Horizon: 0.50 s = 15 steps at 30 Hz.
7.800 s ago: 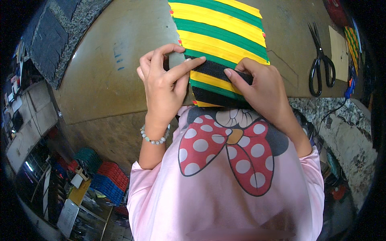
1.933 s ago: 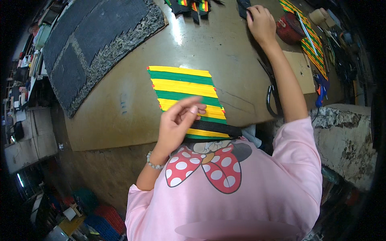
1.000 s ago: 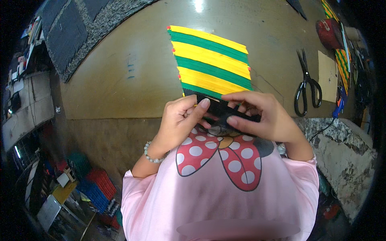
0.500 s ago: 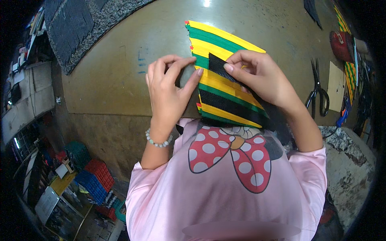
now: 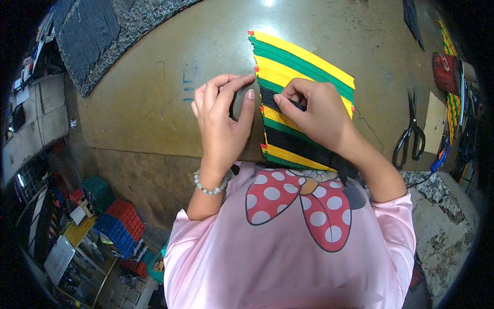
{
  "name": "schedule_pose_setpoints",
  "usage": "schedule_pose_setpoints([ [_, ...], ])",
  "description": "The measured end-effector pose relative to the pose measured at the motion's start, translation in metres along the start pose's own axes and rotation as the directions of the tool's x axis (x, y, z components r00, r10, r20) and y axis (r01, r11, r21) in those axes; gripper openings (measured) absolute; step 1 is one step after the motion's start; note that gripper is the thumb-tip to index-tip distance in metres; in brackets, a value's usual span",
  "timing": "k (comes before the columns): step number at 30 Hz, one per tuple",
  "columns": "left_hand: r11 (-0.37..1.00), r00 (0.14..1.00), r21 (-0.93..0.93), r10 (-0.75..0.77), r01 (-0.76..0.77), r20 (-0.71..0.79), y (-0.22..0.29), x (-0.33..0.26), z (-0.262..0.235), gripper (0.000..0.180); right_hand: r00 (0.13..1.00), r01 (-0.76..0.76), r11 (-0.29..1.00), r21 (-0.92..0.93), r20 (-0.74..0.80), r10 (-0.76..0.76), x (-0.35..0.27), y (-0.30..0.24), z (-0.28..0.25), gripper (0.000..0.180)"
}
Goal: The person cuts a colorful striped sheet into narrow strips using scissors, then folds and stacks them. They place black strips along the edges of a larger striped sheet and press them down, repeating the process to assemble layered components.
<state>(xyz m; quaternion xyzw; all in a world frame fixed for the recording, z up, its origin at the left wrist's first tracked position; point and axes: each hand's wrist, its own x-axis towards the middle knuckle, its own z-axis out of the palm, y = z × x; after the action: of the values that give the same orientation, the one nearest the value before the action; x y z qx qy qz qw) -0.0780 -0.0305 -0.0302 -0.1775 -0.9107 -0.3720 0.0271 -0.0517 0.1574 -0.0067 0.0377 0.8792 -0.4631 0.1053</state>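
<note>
Both hands lie close together, left hand (image 5: pixel 224 121) flat with fingers spread, right hand (image 5: pixel 314 116) pinching.

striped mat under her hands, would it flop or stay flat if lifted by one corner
The striped mat lies flat and thin on the table, so it probably bends rather than stays rigid. It looks woven from strips, so likely light. The right hand pinches a black strip across it, hinting at flexible pieces.
</note>
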Motion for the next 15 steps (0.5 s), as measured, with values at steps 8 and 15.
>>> schedule_pose_setpoints([
  [8,0.999,1.000,0.044,0.021,-0.021,-0.017,0.0050,0.0010,0.0032,0.023,1.000,-0.011,1.000,-0.029,0.024,0.012,0.0021,-0.0008,-0.0019,0.024],
  [15,0.998,1.000,0.063,0.012,-0.012,0.007,0.0073,0.0002,0.0031,0.023,1.000,0.023,1.000,0.002,-0.013,-0.023,0.0018,0.0004,0.0019,0.024],
])
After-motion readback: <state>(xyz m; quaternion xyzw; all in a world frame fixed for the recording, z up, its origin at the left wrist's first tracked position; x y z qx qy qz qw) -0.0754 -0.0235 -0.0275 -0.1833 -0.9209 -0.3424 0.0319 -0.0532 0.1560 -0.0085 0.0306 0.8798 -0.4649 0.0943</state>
